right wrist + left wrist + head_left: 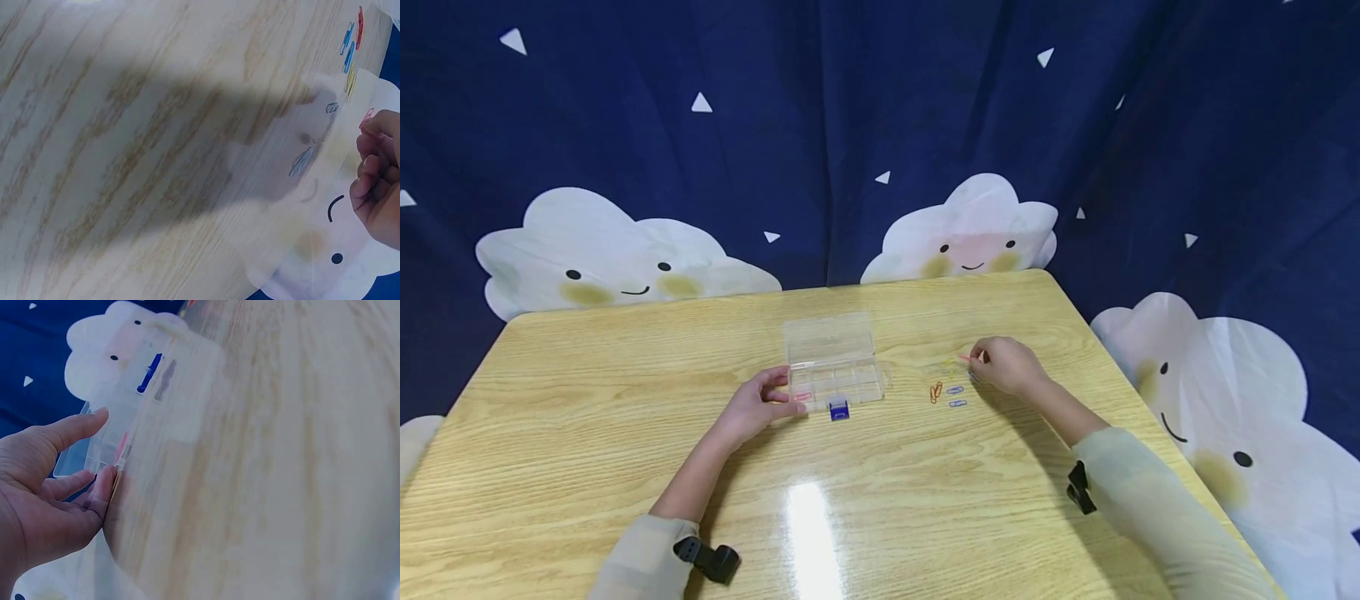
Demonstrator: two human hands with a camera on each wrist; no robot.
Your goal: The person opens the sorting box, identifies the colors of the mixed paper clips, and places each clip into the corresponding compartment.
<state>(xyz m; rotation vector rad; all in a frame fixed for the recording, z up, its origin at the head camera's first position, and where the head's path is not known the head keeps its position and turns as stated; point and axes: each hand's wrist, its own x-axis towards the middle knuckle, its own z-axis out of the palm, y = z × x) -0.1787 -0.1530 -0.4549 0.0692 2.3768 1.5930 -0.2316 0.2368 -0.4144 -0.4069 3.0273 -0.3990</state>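
Note:
A clear divided plastic box (829,385) lies with its lid (829,337) raised back and a blue latch (839,410) at its front. My left hand (751,410) holds the box's left end, thumb by the front corner and fingers at the side. A pink paper clip (802,397) is in a left front compartment. To the right, my right hand (1009,365) pinches another pink paper clip (367,117) between thumb and forefinger, just above the table. Beside that hand lie yellow paper clips (351,84) and light blue ones (301,161).
Two orange paper clips (936,392) and two blue-violet paper clips (957,390) lie between the box and my right hand. The wooden table (895,492) meets a dark blue cloud-patterned curtain (827,150) at its back and right edges.

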